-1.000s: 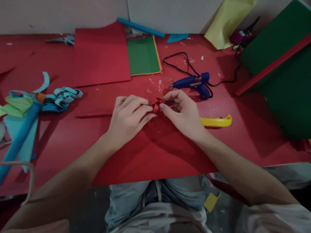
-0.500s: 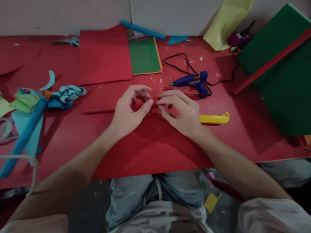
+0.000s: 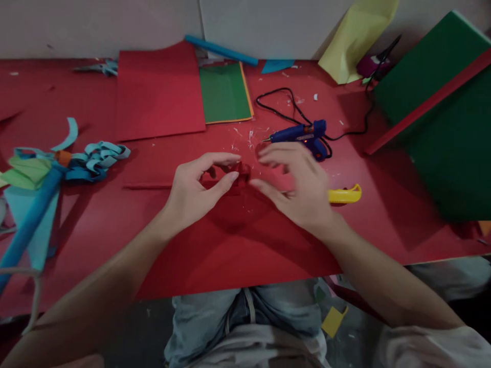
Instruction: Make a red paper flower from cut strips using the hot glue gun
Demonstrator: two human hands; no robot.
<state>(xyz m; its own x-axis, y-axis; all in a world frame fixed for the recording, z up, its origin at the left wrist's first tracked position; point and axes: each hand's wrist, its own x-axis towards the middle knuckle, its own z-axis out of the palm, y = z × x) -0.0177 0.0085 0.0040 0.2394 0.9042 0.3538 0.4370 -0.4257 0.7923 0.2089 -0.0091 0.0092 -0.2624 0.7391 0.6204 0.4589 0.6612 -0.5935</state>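
Observation:
My left hand [image 3: 195, 186] pinches a small folded piece of red paper [image 3: 233, 176] between thumb and forefinger, just above the red sheet [image 3: 238, 240] spread on the table. My right hand [image 3: 299, 186] hovers to the right of that piece, blurred by motion, its fingers spread and holding nothing. A blue glue gun [image 3: 303, 135] with a black cord lies just behind my right hand. A yellow utility knife [image 3: 345, 195] lies to the right of that hand, partly hidden by it.
Red [image 3: 159, 92] and green [image 3: 225, 93] paper sheets lie at the back. Blue paper strips and a blue roll [image 3: 46, 179] sit at the left. A large green board [image 3: 448, 112] with a red strip leans at the right, and a yellow sheet [image 3: 356, 41] leans against the wall.
My right hand has let go of the red piece and drawn back to the right with its fingers spread. My left hand keeps its pinch on it.

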